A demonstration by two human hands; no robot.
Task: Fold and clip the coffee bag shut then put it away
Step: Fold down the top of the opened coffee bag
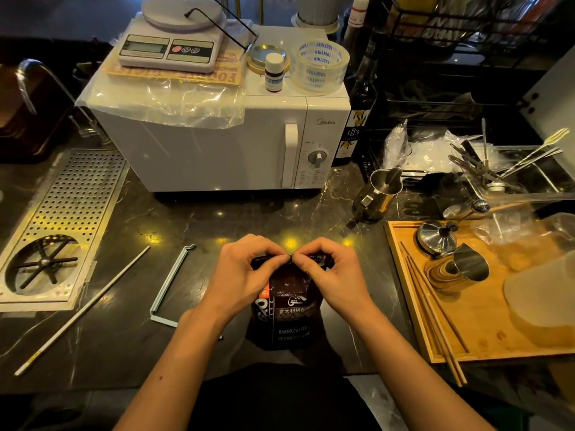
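A dark brown coffee bag (287, 309) with white lettering stands upright on the black marble counter near the front edge. My left hand (245, 275) and my right hand (331, 275) both pinch its top edge, with the fingertips meeting at the middle of the bag's mouth. A pale blue bag clip (169, 283) lies open on the counter to the left of the bag, and its white slide rod (82, 311) lies separately further left.
A white microwave (217, 141) stands behind the bag with a scale, tape roll and small bottle on top. A perforated metal drain tray (62, 219) sits left. At the right are a steel pitcher (378, 194) and a wooden tray (404, 293) holding chopsticks and cups.
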